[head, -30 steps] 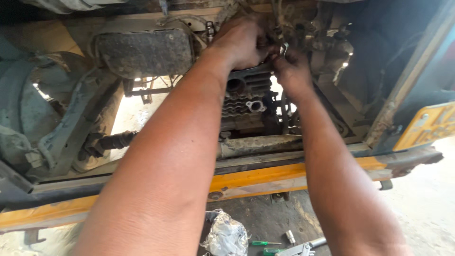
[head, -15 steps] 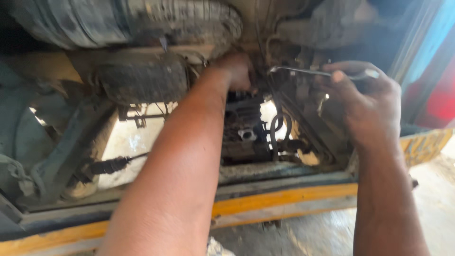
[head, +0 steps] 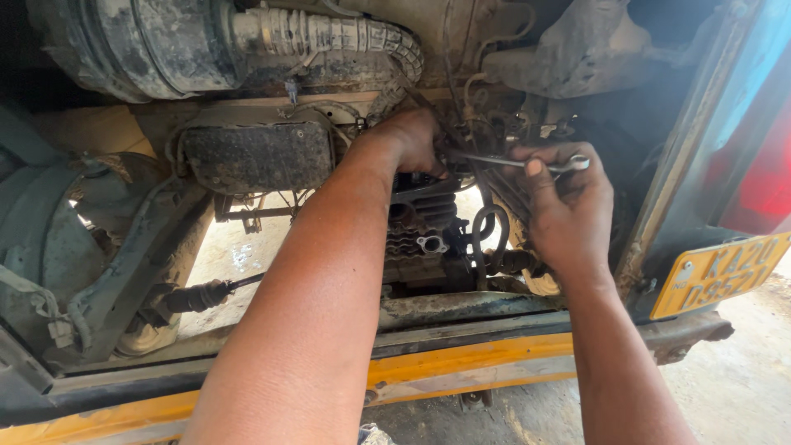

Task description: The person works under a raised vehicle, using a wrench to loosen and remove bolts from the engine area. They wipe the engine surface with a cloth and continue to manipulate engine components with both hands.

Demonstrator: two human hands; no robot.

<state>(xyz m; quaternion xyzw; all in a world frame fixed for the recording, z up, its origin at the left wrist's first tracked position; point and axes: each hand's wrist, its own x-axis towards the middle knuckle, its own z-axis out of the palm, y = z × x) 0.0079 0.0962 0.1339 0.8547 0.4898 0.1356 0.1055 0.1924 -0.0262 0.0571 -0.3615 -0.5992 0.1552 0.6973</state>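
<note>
**Head view: spanner worked at the engine's upper side**

Head camera looked down into the open engine bay at a slim metal spanner [head: 517, 161], which lay nearly level just above the finned engine block [head: 424, 235]. Its ring end stuck out past the right hand [head: 564, 210], and its far end reached toward the left hand [head: 412, 142], deep among grimy fittings. The right hand held the spanner firmly, fingers curled over the shaft and the thumb [head: 537, 185] pressed along its underside. The left hand was closed around something at the spanner's far end; what it gripped was hidden behind the knuckles and dirt, so it could not be told, though it seemed to be a fitting or bolt.

Below the hands a dark looped hose [head: 486, 239] hung in front of the block. Left of the left forearm sat a rough, dust-caked rectangular cover [head: 257, 156], and above it ran a ribbed air hose [head: 329, 35] joined to a large dark drum [head: 132, 45]. A black rod [head: 202, 294] lay low on the left, over sunlit ground. Along the bottom ran the yellow body rail [head: 461, 363], and at the right edge hung a yellow number plate [head: 718, 272], tilted, beside a red panel [head: 766, 181].
</note>
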